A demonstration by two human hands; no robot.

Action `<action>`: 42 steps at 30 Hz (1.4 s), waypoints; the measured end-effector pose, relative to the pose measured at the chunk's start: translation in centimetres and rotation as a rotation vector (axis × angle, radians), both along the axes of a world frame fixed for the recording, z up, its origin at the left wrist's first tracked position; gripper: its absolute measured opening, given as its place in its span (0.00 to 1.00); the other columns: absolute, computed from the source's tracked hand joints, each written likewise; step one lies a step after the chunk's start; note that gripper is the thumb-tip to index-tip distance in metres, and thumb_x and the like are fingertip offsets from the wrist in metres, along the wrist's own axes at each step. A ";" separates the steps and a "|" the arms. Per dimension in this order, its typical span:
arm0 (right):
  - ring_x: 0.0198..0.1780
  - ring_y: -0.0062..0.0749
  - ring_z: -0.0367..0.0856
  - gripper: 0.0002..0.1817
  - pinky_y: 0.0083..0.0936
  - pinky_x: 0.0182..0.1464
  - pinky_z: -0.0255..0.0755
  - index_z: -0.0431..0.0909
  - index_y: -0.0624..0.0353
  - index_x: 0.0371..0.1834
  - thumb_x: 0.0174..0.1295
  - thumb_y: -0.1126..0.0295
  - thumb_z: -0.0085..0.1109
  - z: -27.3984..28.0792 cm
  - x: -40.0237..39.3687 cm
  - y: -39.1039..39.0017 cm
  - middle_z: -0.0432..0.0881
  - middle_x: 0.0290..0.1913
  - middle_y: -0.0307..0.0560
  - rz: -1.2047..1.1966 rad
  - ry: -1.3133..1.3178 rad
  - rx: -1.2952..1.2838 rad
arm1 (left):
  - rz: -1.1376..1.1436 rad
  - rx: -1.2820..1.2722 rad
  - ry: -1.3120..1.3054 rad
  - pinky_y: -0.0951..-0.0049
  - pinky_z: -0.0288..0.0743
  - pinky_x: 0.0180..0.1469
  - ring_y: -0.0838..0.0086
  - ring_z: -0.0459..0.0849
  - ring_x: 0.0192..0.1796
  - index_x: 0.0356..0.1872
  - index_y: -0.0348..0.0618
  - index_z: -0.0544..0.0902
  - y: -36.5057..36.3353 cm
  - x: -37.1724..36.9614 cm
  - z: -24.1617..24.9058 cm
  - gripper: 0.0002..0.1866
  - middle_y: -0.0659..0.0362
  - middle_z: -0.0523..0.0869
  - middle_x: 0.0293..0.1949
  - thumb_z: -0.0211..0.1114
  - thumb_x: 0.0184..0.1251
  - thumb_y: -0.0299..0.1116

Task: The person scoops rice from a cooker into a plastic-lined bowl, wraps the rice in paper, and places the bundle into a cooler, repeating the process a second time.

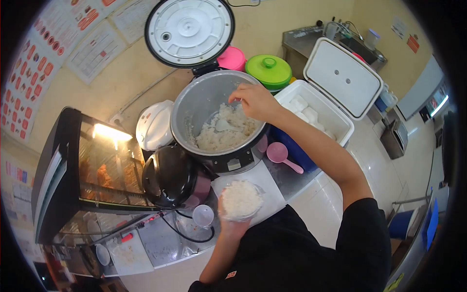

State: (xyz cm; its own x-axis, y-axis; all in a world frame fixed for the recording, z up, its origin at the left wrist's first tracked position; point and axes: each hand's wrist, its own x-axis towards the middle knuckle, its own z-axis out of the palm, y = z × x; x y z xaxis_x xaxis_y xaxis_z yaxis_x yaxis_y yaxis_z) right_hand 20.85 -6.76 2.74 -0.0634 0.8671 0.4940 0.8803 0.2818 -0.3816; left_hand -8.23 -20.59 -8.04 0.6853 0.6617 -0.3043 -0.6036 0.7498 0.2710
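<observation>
My left hand [234, 228] is wrapped round a clear plastic container, or possibly a bag, heaped with white rice [241, 198], low over a white board. My right hand [255, 101] is above the right side of a large open rice cooker [181, 113], its fingers curled together in a pinch. Whether something small sits between those fingertips is hidden. Inside the pot lies cooked rice [214, 138], and a whitish rice paddle [227, 126] rests on it, below and apart from my right hand.
The cooker's lid [189, 31] stands raised behind. A smaller dark cooker [168, 177] and a lit food display case [109, 160] are on the left. To the right are a pink scoop [278, 153] and an open cooler [340, 131]. A small plastic cup [203, 215] stands near the counter edge.
</observation>
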 end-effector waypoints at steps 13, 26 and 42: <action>0.65 0.39 0.69 0.38 0.42 0.65 0.66 0.64 0.57 0.73 0.74 0.37 0.42 -21.6 -9.6 -27.5 0.70 0.69 0.46 -0.749 2.005 -0.325 | -0.350 -0.021 0.465 0.60 0.67 0.72 0.63 0.74 0.69 0.70 0.43 0.68 -3.4 11.8 -17.9 0.26 0.54 0.76 0.67 0.33 0.82 0.43; 0.73 0.44 0.65 0.45 0.40 0.76 0.51 0.65 0.65 0.74 0.74 0.33 0.31 -26.7 -3.3 -25.4 0.68 0.73 0.53 -0.823 1.791 -0.361 | -0.614 0.569 0.691 0.67 0.73 0.67 0.65 0.79 0.64 0.74 0.38 0.66 1.2 13.4 -25.3 0.25 0.48 0.76 0.66 0.47 0.79 0.30; 0.58 0.50 0.79 0.28 0.38 0.60 0.75 0.81 0.55 0.58 0.53 0.88 0.50 -24.9 -8.1 -31.9 0.81 0.57 0.52 -0.379 0.546 -0.435 | -0.391 1.740 1.276 0.60 0.71 0.61 0.62 0.80 0.63 0.51 0.51 0.86 -1.4 -7.2 -16.4 0.16 0.58 0.83 0.59 0.71 0.63 0.38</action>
State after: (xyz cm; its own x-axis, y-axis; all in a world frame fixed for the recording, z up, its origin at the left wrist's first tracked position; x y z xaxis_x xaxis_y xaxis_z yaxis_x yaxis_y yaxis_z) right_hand 12.78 -38.68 -22.14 0.4285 0.9033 -0.0182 0.5432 -0.2737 -0.7938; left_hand -15.42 -21.99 -24.48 0.7870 0.6170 0.0024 0.4746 -0.6079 0.6366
